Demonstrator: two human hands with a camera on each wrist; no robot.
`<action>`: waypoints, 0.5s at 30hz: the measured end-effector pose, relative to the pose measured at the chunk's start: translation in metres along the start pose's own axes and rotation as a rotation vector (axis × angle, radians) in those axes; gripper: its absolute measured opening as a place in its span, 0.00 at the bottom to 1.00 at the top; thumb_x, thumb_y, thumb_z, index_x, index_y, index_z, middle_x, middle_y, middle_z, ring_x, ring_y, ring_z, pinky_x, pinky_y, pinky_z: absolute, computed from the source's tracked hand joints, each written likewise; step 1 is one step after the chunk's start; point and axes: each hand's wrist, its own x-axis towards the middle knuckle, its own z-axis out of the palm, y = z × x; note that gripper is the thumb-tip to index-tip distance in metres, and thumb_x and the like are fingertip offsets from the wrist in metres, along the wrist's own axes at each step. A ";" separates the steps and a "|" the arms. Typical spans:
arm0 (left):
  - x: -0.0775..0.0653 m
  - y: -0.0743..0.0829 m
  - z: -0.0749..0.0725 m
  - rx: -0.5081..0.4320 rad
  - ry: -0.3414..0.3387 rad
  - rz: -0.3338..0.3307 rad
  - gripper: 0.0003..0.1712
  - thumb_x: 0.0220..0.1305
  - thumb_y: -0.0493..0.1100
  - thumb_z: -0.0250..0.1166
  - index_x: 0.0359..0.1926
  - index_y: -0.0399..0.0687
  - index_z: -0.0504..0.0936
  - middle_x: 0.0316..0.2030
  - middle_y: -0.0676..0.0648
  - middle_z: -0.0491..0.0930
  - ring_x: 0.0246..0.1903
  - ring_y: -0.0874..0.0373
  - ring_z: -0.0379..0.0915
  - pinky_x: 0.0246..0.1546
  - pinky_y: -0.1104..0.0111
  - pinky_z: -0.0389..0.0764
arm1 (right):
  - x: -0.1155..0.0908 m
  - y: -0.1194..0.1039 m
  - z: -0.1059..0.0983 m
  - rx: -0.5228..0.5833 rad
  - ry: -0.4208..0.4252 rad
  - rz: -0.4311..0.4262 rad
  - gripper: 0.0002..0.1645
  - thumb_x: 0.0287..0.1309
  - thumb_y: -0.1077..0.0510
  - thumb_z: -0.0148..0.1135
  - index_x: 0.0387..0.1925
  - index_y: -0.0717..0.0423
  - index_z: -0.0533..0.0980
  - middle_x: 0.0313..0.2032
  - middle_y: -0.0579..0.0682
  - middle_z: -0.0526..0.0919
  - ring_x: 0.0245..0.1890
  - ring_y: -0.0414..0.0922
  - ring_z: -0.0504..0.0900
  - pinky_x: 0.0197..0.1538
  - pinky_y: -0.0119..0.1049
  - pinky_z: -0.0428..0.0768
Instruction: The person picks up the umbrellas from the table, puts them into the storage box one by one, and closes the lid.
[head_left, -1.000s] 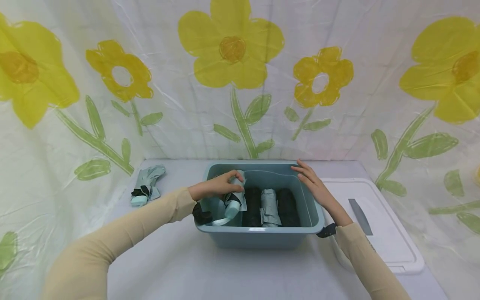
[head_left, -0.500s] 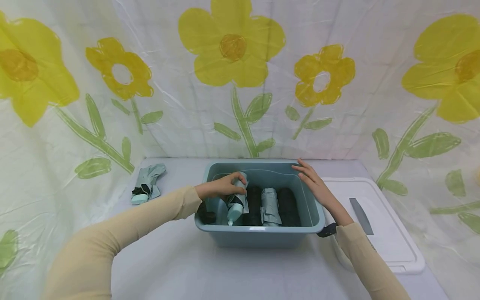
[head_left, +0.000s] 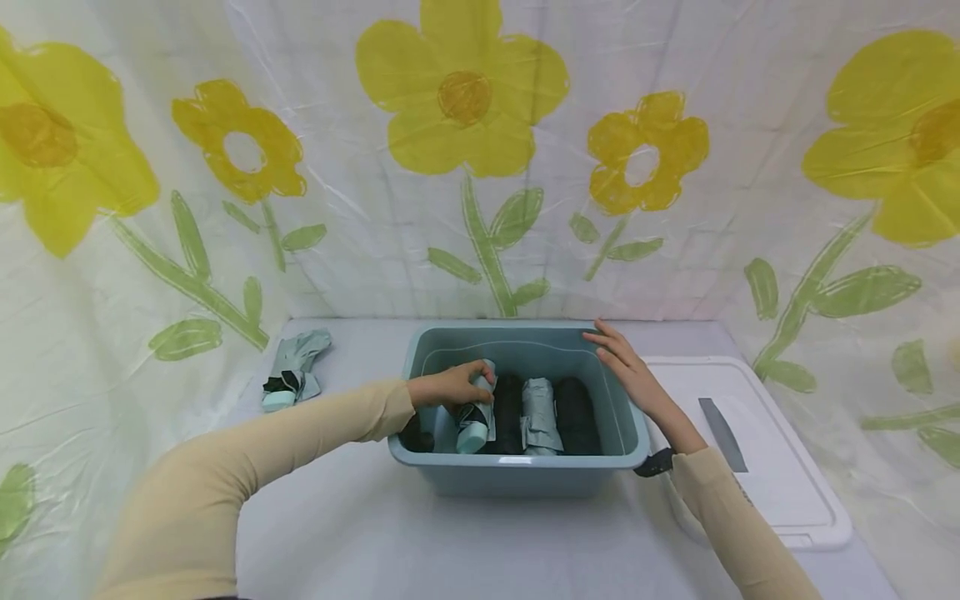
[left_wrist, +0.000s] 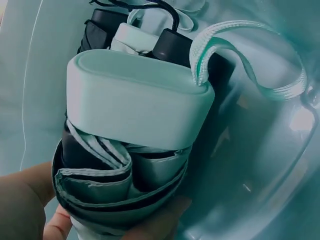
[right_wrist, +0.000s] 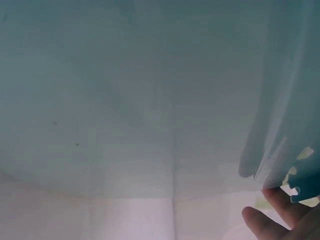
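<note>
My left hand (head_left: pixel 453 387) grips a folded compact umbrella (head_left: pixel 472 437) with a mint handle, inside the left part of the blue-grey bin (head_left: pixel 517 461). In the left wrist view the umbrella's mint handle (left_wrist: pixel 135 100) faces the camera, its strap (left_wrist: pixel 250 32) looping off to the right. Beside it in the bin lie a black umbrella (head_left: pixel 508 414), a grey-blue one (head_left: pixel 538 412) and another black one (head_left: pixel 576 417), side by side. My right hand (head_left: pixel 630 379) lies at the bin's right rim with fingers extended; the right wrist view shows its fingers (right_wrist: pixel 265 222) beside the bin's wall.
Another folded mint-handled umbrella (head_left: pixel 294 367) lies on the white table (head_left: pixel 337 517), left of the bin. To the right is a white lid (head_left: pixel 780 500) with a grey strip. A flower-printed curtain (head_left: pixel 540 250) hangs behind the table.
My left hand has lowered the umbrella deeper into the bin, and its strap no longer hangs toward the front left rim. The right hand has stayed at the rim.
</note>
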 end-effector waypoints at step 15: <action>0.006 0.000 0.005 0.072 -0.046 -0.097 0.19 0.59 0.37 0.60 0.49 0.45 0.64 0.39 0.40 0.63 0.34 0.51 0.64 0.20 0.68 0.71 | 0.000 -0.007 0.002 -0.018 0.004 -0.003 0.24 0.71 0.61 0.37 0.64 0.68 0.60 0.71 0.62 0.43 0.70 0.62 0.39 0.61 0.68 0.45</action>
